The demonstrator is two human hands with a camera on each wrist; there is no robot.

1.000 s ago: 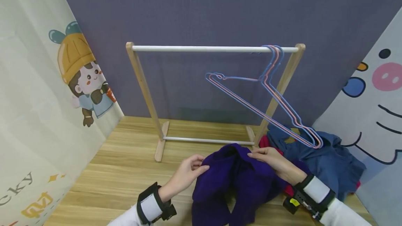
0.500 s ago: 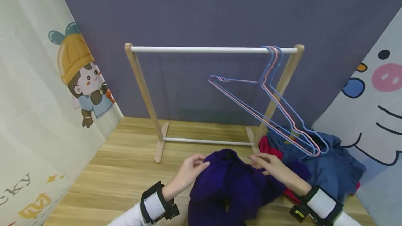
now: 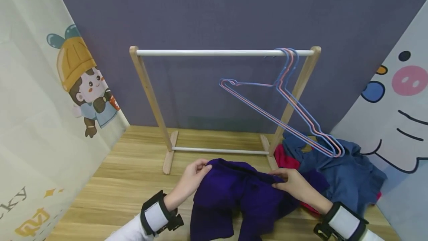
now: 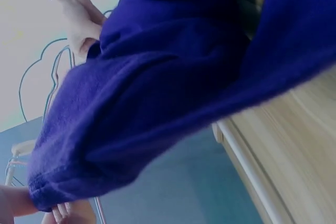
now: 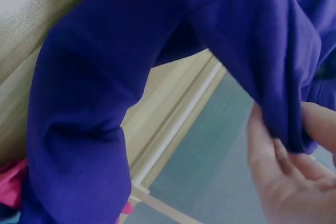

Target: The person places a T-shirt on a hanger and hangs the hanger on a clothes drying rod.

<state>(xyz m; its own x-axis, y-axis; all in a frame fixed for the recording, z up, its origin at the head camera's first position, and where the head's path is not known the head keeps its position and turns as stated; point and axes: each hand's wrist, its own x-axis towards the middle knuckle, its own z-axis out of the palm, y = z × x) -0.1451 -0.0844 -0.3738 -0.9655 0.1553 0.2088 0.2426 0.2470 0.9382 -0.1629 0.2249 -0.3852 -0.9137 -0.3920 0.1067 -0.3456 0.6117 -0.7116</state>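
Observation:
A purple garment (image 3: 220, 192) hangs in folds between my two hands, low in the middle of the head view. Whether its hanging parts are legs or sleeves I cannot tell. My left hand (image 3: 192, 177) pinches its upper left edge between thumb and fingers. At the upper right edge, my right hand (image 3: 291, 183) pinches the cloth; the right wrist view shows the thumb and fingers (image 5: 265, 156) on either side of a fold. In the left wrist view the garment (image 4: 147, 93) covers much of the frame and partly hides the left fingers.
A rack with a white top rail (image 3: 200, 52) stands behind the garment. Several blue and pink hangers (image 3: 284, 122) hang at its right end. Below them lies a pile of blue cloth (image 3: 351, 174) and red cloth (image 3: 285, 159). Wood-grain tabletop (image 3: 133, 181) shows at left.
My right hand lost its pinch on the edge half a second ago and now grips it again slightly lower. My left hand has shifted slightly left, and the garment's top edge is spread wider.

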